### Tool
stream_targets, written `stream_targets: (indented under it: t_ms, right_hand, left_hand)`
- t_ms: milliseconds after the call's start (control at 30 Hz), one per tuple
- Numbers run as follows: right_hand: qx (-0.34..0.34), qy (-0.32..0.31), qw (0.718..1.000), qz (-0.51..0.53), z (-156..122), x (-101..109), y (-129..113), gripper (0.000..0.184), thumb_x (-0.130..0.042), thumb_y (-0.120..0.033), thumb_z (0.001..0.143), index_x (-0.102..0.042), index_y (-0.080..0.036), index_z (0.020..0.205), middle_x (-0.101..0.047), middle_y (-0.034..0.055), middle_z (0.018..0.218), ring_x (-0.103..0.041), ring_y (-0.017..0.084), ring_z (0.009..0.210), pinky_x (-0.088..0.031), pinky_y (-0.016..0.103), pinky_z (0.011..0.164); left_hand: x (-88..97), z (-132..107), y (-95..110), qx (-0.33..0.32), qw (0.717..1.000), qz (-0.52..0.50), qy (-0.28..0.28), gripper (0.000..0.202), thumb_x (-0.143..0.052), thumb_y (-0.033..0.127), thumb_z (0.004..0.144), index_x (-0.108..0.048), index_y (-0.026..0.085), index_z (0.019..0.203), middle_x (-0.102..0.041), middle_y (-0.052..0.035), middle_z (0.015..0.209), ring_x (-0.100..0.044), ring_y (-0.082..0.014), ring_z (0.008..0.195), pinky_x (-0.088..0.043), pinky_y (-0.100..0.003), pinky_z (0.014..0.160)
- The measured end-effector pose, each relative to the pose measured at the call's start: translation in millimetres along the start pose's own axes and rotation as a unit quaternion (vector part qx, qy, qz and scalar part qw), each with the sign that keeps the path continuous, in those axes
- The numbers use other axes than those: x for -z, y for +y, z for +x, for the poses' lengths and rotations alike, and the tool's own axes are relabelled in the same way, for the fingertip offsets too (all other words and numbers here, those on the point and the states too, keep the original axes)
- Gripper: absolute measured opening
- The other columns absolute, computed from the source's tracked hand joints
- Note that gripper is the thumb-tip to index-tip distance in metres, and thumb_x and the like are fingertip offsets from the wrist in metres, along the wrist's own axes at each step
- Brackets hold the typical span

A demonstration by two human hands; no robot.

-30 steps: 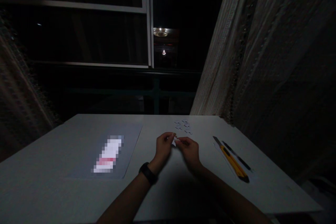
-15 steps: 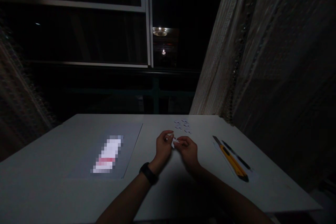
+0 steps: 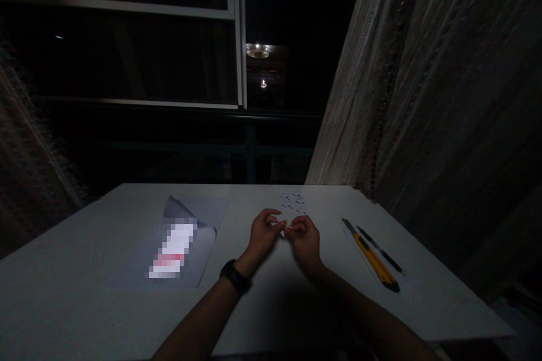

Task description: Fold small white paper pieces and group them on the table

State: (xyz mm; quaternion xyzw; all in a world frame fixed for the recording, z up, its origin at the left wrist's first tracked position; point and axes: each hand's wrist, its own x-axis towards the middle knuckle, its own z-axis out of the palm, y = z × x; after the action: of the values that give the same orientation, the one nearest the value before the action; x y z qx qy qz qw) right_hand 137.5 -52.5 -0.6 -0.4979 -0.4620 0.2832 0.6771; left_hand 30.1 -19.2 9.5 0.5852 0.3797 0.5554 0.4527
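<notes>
A small white piece of paper (image 3: 282, 233) is pinched between my two hands, mostly hidden by the fingers. My left hand (image 3: 266, 232), with a dark band on its wrist, has thumb and fingertips closed on it. From the other side my right hand (image 3: 305, 240) grips it with bent fingers, the two thumbs nearly meeting. Just beyond the hands, several small white paper pieces (image 3: 287, 205) with dark marks lie in rows on the white table (image 3: 262, 316).
Left of my hands lies a paper sheet (image 3: 207, 248), its far corner curled over, partly covered by a pixelated bright patch (image 3: 171, 248). To the right are a yellow box cutter (image 3: 372, 259) and a dark pen (image 3: 381, 249). A curtain (image 3: 342, 113) and window frame (image 3: 242, 34) stand behind.
The far right corner of the sheet at left has lifted and curled over. My left thumb has moved right toward the right one, covering more of the small paper.
</notes>
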Motion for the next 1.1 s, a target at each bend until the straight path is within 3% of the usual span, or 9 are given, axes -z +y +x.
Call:
stream_targets:
  t_ms: [167, 267, 333, 433, 533, 667, 767, 933, 1100]
  right_hand:
    - [0.016, -0.008, 0.999, -0.032, -4, -2, 3, 0.019, -0.063, -0.022, 0.060, -0.046, -0.021, 0.069, -0.051, -0.0049, 0.057, -0.052, 0.013, 0.055, -0.040, 0.024, 0.052]
    - [0.014, -0.027, 0.999, -0.035, -4, -2, 6, 0.017, -0.063, -0.023, 0.062, -0.047, -0.021, 0.070, -0.054, -0.0042, 0.059, -0.054, 0.014, 0.057, -0.041, 0.024, 0.055]
    - [0.005, -0.068, 0.997, -0.040, 0, 1, 5, 0.018, -0.063, -0.025, 0.063, -0.051, -0.021, 0.077, -0.058, -0.0030, 0.062, -0.057, 0.015, 0.061, -0.042, 0.025, 0.058]
    - [0.002, -0.164, 0.983, -0.083, 7, 10, 0, 0.037, -0.069, -0.026, 0.058, -0.055, -0.021, 0.092, -0.064, -0.0011, 0.069, -0.059, 0.017, 0.064, -0.044, 0.027, 0.060]
    - [0.038, -0.229, 0.960, -0.159, 14, 19, -4, 0.022, -0.067, -0.033, 0.061, -0.065, -0.019, 0.078, -0.065, 0.0009, 0.066, -0.058, 0.017, 0.061, -0.042, 0.026, 0.056]
    - [0.036, -0.297, 0.941, -0.160, 19, 23, -4, 0.022, -0.062, -0.037, 0.067, -0.069, -0.018, 0.074, -0.067, 0.0013, 0.066, -0.058, 0.016, 0.060, -0.041, 0.026, 0.056]
    - [0.023, -0.302, 0.941, -0.153, 23, 22, -2, 0.024, -0.061, -0.038, 0.068, -0.068, -0.016, 0.069, -0.066, 0.0013, 0.062, -0.057, 0.014, 0.058, -0.041, 0.024, 0.055]
    - [0.013, -0.257, 0.948, -0.188, 24, 22, -2, 0.023, -0.061, -0.036, 0.068, -0.064, -0.014, 0.063, -0.061, 0.0008, 0.056, -0.052, 0.012, 0.053, -0.037, 0.021, 0.049]
    - [0.085, -0.266, 0.927, -0.249, 18, 22, -2, 0.027, -0.059, -0.038, 0.069, -0.054, -0.015, 0.055, -0.043, -0.0054, 0.046, -0.038, 0.008, 0.045, -0.027, 0.020, 0.045]
  left_hand:
    - [1.6, -1, 2, 0.020, 0.999, -0.024, -0.008, 0.020, -0.068, 0.025, 0.058, -0.060, 0.013, 0.071, -0.050, 0.0040, 0.052, -0.049, -0.0089, 0.050, -0.037, -0.021, 0.049]
    - [5.1, -1, 1, 0.039, 0.997, -0.065, -0.014, 0.025, -0.068, 0.024, 0.056, -0.060, 0.013, 0.077, -0.046, 0.0060, 0.050, -0.046, -0.0078, 0.047, -0.036, -0.020, 0.049]
    - [8.9, 1, 2, 0.024, 0.998, -0.055, -0.010, 0.032, -0.067, 0.022, 0.057, -0.059, 0.015, 0.087, -0.045, 0.0071, 0.050, -0.046, -0.0079, 0.048, -0.037, -0.021, 0.051]
    - [13.8, 1, 4, -0.032, 0.999, 0.031, -0.002, 0.039, -0.064, 0.016, 0.059, -0.058, 0.019, 0.098, -0.049, 0.0061, 0.056, -0.049, -0.0092, 0.055, -0.039, -0.022, 0.058]
    - [14.6, -1, 5, -0.058, 0.994, 0.090, -0.036, 0.038, -0.061, 0.013, 0.060, -0.060, 0.021, 0.097, -0.052, 0.0045, 0.060, -0.051, -0.0107, 0.060, -0.041, -0.023, 0.062]
    - [11.8, -2, 4, -0.061, 0.994, 0.050, -0.074, 0.028, -0.065, 0.015, 0.059, -0.063, 0.018, 0.087, -0.053, 0.0033, 0.059, -0.051, -0.0110, 0.059, -0.041, -0.022, 0.059]
    - [10.7, -1, 3, -0.039, 0.996, 0.023, -0.079, 0.021, -0.068, 0.023, 0.060, -0.065, 0.015, 0.079, -0.057, 0.0008, 0.060, -0.053, -0.0118, 0.059, -0.042, -0.022, 0.057]
    - [11.0, 2, 3, -0.002, 0.997, -0.004, -0.073, 0.023, -0.066, 0.032, 0.064, -0.068, 0.012, 0.076, -0.066, -0.0075, 0.075, -0.058, -0.0164, 0.069, -0.044, -0.026, 0.064]
    - [8.8, 2, 3, 0.029, 0.997, -0.049, -0.044, 0.020, -0.071, 0.029, 0.058, -0.068, 0.013, 0.070, -0.066, -0.0069, 0.072, -0.058, -0.0162, 0.068, -0.043, -0.026, 0.065]
